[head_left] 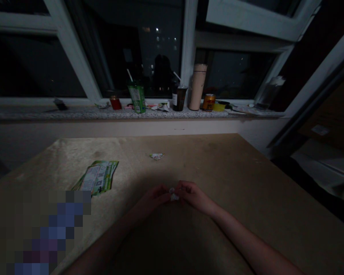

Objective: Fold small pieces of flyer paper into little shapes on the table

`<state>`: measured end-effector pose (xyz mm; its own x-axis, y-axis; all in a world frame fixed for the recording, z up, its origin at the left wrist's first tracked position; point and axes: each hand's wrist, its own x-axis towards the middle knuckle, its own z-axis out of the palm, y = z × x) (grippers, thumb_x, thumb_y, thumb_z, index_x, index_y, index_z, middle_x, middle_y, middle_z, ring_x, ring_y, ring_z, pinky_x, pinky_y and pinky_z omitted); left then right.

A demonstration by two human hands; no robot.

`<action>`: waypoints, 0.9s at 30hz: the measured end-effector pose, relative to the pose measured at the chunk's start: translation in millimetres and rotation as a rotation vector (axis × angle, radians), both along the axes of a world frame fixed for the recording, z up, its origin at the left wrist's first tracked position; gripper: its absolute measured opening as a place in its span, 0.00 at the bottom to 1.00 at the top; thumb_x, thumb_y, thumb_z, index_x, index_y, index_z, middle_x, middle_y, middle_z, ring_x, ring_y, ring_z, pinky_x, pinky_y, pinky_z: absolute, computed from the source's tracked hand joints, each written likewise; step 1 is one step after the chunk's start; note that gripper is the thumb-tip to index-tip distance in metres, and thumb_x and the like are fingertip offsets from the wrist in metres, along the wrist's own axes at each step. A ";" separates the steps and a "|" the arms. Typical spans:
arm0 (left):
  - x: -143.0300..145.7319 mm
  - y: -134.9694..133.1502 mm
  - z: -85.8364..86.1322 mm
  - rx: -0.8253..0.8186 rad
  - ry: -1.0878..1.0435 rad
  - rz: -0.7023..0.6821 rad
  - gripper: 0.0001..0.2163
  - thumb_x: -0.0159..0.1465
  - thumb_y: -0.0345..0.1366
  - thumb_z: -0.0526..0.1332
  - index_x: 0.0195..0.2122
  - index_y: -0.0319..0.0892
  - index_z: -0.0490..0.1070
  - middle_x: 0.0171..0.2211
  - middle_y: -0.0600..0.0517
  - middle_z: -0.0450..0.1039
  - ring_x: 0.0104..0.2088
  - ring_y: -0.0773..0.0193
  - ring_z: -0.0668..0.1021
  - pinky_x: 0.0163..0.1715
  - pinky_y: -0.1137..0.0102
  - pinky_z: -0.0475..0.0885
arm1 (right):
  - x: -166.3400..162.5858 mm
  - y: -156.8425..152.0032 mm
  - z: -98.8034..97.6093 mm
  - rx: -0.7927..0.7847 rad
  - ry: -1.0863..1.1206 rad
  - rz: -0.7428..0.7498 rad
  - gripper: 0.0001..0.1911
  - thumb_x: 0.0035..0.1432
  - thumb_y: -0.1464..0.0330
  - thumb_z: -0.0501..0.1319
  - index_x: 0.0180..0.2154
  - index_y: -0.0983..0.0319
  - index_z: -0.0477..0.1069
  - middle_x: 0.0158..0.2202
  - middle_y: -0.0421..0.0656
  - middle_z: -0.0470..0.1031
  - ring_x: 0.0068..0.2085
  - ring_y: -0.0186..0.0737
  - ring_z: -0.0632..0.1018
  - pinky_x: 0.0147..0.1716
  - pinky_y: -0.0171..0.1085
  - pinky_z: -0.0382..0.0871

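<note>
Close together over the near middle of the table, both my hands pinch a small crumpled whitish piece (173, 194), too dark and small to tell whether it is paper or a wrapper. My left hand (157, 195) grips it from the left with thumb and fingers. On the other side, my right hand (191, 194) has its fingers curled closed against the same piece. Beyond the hands lies a small torn white and green wrapper scrap (156, 156). A green printed packet (100, 176) rests flat on the table to the left.
The brown table (232, 172) meets a wall under a stone windowsill (100, 114). Along the sill stand a green cup with a straw (137, 97), a dark cup (179, 98), a tall pink flask (198, 87), an orange can (209, 102) and a red jar (115, 102). A blurred patch covers the lower left.
</note>
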<state>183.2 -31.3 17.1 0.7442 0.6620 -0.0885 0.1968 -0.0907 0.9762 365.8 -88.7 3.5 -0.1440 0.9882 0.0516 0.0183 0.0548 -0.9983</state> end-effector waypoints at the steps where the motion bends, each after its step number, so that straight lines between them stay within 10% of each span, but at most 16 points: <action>1: -0.3 -0.2 0.8 0.005 0.006 -0.004 0.11 0.62 0.44 0.57 0.33 0.43 0.71 0.31 0.54 0.73 0.34 0.59 0.75 0.36 0.68 0.67 | 0.0 -0.3 -0.2 -0.005 0.014 0.012 0.22 0.53 0.49 0.59 0.27 0.62 0.65 0.20 0.35 0.64 0.21 0.30 0.65 0.21 0.30 0.55; 14: 1.4 -5.5 -5.1 0.171 -0.032 0.082 0.10 0.57 0.40 0.62 0.37 0.44 0.67 0.33 0.53 0.70 0.36 0.58 0.73 0.37 0.66 0.68 | -4.6 -1.5 -0.5 -0.048 0.174 0.004 0.20 0.53 0.51 0.60 0.26 0.62 0.65 0.19 0.34 0.63 0.20 0.28 0.63 0.21 0.30 0.55; 20: 0.9 -3.3 -4.6 0.170 -0.012 0.133 0.10 0.57 0.41 0.61 0.36 0.43 0.67 0.33 0.51 0.72 0.35 0.56 0.75 0.36 0.65 0.69 | -10.5 -1.8 -3.7 -0.022 0.134 -0.162 0.20 0.36 0.66 0.73 0.31 0.61 0.65 0.23 0.33 0.65 0.24 0.29 0.67 0.22 0.29 0.57; 27: 4.9 -7.6 -4.8 0.083 -0.100 0.170 0.18 0.54 0.39 0.64 0.44 0.45 0.62 0.38 0.51 0.74 0.40 0.57 0.77 0.40 0.63 0.71 | -8.4 -0.6 -5.6 0.087 0.081 -0.280 0.15 0.45 0.65 0.68 0.36 0.61 0.72 0.31 0.40 0.75 0.32 0.37 0.75 0.30 0.34 0.68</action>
<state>188.1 -38.9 12.3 0.6235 0.7808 0.0403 0.1186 -0.1454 0.9822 357.4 -89.3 -2.0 0.1415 0.9803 0.1378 -0.0347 0.1440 -0.9890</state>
